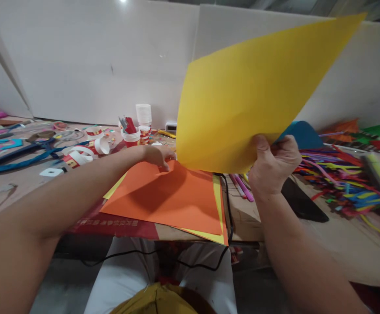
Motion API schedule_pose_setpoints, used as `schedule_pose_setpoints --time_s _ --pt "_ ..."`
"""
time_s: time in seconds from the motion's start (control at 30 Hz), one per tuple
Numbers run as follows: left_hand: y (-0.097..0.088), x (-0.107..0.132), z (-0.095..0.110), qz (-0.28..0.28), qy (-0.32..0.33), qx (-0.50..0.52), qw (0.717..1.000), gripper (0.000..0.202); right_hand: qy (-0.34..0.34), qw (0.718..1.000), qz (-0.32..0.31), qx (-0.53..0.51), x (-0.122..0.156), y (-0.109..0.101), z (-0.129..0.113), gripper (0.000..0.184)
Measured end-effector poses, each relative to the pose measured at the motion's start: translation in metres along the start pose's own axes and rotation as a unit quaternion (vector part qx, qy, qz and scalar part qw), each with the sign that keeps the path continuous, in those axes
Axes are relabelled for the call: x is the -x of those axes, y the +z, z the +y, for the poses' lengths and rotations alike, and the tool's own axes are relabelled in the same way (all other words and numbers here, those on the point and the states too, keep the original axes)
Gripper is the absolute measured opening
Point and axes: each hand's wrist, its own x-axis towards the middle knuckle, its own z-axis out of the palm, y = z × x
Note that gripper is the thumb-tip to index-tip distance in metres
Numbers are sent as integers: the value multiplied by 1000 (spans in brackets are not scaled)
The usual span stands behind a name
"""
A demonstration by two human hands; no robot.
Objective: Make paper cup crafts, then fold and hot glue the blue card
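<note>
My right hand (273,161) is raised and closed, thumb in front, on the lower edge of a large yellow sheet of paper (242,100). The sheet stands up in the air and curves. A curled blue sheet (304,134) shows just behind that hand; whether the fingers also hold it cannot be made out. My left hand (159,157) pinches the far edge of an orange sheet of paper (170,196), which bends a little at the thumb. This orange sheet lies on top of a stack, with yellow paper (218,205) sticking out beneath it.
On the left are paper-cup rings (93,148), blue strips (22,159) and a small white box (51,172). Cups with pens (131,136) stand behind. To the right lie a black phone (302,203), colourful pipe cleaners (350,179) and pink markers (244,188). A black cable (231,213) hangs over the table edge.
</note>
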Motion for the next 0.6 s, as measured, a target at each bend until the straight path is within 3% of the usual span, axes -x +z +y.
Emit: schedule_pose_setpoints --time_s 0.1,0.17,0.27,0.43,0.53,0.6 --pt "6 12 -2 63 1 -20 998 44 -1 999 -4 -40 0 0 -3 27" --pt "8 23 -4 123 44 14 991 56 0 998 -12 -62 0 1 -2 25" --pt "11 42 -4 111 121 129 978 68 5 997 -22 -76 1 2 -2 23" --pt "14 55 10 174 166 309 920 44 35 995 -50 -73 8 4 -4 19" --pt "18 55 21 282 122 343 888 14 75 990 -82 -84 12 4 -6 18" --pt "20 54 22 338 86 357 866 17 106 983 -112 -101 14 4 -5 19"
